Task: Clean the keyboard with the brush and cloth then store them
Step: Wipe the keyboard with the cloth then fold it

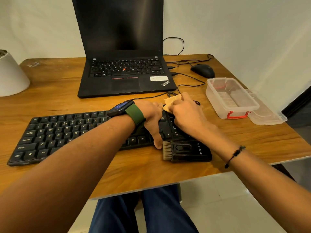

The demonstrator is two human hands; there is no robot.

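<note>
- Lettering first: "ThinkPad" sits on the near right corner of the black laptop [125,76], beside a white sticker too faint to read; the black brush [186,150] carries a pale logo on its handle that I cannot make out for certain.
- The black keyboard [80,134] shows readable keycaps, among them Q, W, E, R, Z, X, C, Alt and Ctrl.
- The left hand [152,118], with a green-strapped watch [125,109] on its wrist, lies across the right part of the keyboard, its thumb reaching down to the keyboard's near edge just beside the brush bristles; what its fingers do at the cloth is hidden.
- The right hand [186,113] is curled over the keyboard's right end, fingers pinching a tan cloth [171,102] bunched at the far edge of the keys.
- The brush lies flat on the wooden desk [67,91], touching the keyboard's near right edge, bristles pointing left.
- A clear plastic box [231,98] with red latches stands open to the right, nothing visible inside; its lid [267,115] lies just beside it, further right.
- A black mouse [202,70] rests far right of the laptop.
</note>
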